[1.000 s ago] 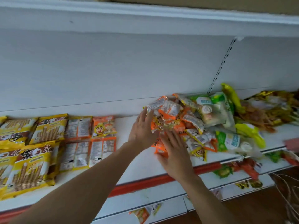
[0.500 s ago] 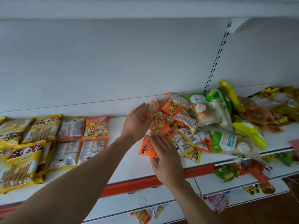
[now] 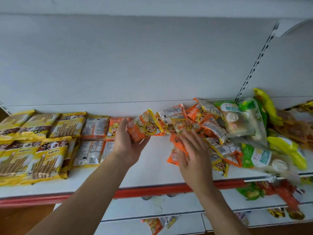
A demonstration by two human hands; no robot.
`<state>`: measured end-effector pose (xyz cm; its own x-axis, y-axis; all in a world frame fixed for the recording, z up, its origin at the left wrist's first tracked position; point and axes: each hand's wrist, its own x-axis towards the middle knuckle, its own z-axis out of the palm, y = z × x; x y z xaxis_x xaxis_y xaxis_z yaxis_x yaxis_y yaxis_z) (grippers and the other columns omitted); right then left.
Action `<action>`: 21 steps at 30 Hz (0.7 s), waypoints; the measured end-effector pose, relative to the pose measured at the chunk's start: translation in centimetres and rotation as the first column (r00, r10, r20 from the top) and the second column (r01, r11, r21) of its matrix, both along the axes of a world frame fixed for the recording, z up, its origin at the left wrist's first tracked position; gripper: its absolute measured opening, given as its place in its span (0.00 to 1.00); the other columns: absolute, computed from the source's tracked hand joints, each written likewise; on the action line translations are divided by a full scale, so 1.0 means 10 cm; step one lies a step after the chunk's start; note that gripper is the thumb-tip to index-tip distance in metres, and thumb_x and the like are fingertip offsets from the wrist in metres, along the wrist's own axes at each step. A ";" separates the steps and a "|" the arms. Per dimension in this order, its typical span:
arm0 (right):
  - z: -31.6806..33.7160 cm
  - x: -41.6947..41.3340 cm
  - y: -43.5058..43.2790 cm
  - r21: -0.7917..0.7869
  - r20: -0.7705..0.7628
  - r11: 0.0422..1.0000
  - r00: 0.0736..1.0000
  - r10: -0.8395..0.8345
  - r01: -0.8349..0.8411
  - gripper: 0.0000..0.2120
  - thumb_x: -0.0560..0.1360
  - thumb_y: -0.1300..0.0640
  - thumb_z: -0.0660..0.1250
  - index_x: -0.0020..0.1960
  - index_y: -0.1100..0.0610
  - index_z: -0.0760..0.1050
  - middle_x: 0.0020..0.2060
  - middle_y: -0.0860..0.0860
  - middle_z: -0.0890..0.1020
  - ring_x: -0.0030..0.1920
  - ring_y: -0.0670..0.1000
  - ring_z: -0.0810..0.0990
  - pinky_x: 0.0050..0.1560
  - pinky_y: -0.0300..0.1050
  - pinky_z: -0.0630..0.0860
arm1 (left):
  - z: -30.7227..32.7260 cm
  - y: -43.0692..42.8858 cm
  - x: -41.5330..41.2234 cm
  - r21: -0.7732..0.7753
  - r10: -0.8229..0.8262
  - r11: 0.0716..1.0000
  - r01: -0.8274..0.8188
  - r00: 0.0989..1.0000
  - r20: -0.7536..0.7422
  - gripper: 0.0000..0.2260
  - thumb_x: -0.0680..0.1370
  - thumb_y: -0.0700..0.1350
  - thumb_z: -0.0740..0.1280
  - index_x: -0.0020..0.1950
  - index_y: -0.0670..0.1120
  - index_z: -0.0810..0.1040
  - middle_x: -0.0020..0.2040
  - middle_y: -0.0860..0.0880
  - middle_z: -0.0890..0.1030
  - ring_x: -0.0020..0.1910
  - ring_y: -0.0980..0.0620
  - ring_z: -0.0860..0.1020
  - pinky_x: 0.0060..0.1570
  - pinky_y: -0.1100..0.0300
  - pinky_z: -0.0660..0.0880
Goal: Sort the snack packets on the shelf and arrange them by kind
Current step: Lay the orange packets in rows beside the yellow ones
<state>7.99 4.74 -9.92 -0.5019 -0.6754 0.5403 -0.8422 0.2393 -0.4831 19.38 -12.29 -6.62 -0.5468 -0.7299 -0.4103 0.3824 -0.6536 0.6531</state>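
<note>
My left hand [image 3: 128, 143] holds an orange snack packet [image 3: 145, 129] with a cartoon face, lifted off the white shelf [image 3: 152, 173] left of the mixed heap. My right hand [image 3: 191, 150] lies with straight fingers on another orange packet [image 3: 174, 150] at the near left edge of the heap of orange packets [image 3: 203, 122]. At the far left lie rows of yellow wafer-stick packets [image 3: 33, 150], and beside them a block of orange packets [image 3: 94, 138] mostly lying back side up. Green bread packets [image 3: 240, 119] and yellow-green packets [image 3: 288, 148] fill the right part of the heap.
The shelf's red front strip [image 3: 152, 190] runs below my wrists. Lower shelves [image 3: 186, 207] hold several loose packets [image 3: 271, 190]. A slotted upright [image 3: 254, 65] rises at the right of the white back panel. Golden-brown packets [image 3: 298, 126] lie at the far right.
My left hand has taken an orange packet out of the heap and carried it leftward, away from the pile. My right hand stays flat on the heap's near edge. The camera has tilted up.
</note>
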 end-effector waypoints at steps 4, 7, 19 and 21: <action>0.32 0.14 -0.16 -0.271 0.413 0.957 0.910 0.017 0.105 0.13 0.78 0.48 0.63 0.58 0.49 0.80 0.54 0.42 0.82 0.58 0.43 0.79 0.59 0.49 0.77 | 0.09 -0.03 0.24 -0.143 -0.098 0.984 0.104 0.994 0.049 0.18 0.71 0.49 0.73 0.59 0.44 0.80 0.52 0.47 0.85 0.49 0.53 0.84 0.48 0.60 0.80; 0.47 0.28 -0.36 -0.292 0.930 0.951 0.265 0.256 0.104 0.22 0.68 0.35 0.70 0.57 0.44 0.81 0.55 0.44 0.84 0.57 0.48 0.82 0.51 0.53 0.78 | 0.10 -0.07 0.47 -0.243 -0.136 0.953 0.181 0.972 0.190 0.17 0.73 0.44 0.73 0.61 0.43 0.80 0.53 0.47 0.85 0.51 0.53 0.83 0.51 0.60 0.78; 0.29 0.92 -1.06 -0.297 0.955 0.945 -0.062 0.291 -0.141 0.20 0.69 0.50 0.71 0.57 0.60 0.83 0.55 0.59 0.84 0.57 0.60 0.82 0.55 0.54 0.76 | 0.19 -0.49 1.28 -0.345 -0.216 0.860 0.377 0.880 0.423 0.12 0.70 0.42 0.76 0.53 0.46 0.82 0.44 0.50 0.84 0.39 0.55 0.81 0.40 0.62 0.77; 0.28 1.02 -1.10 -0.308 0.950 0.946 -0.082 0.300 -0.102 0.19 0.69 0.51 0.71 0.56 0.59 0.83 0.54 0.60 0.84 0.55 0.60 0.83 0.50 0.52 0.79 | 0.18 -0.55 1.35 -0.308 -0.209 0.897 0.316 0.919 0.333 0.13 0.66 0.46 0.77 0.49 0.48 0.83 0.44 0.50 0.85 0.40 0.55 0.81 0.43 0.60 0.77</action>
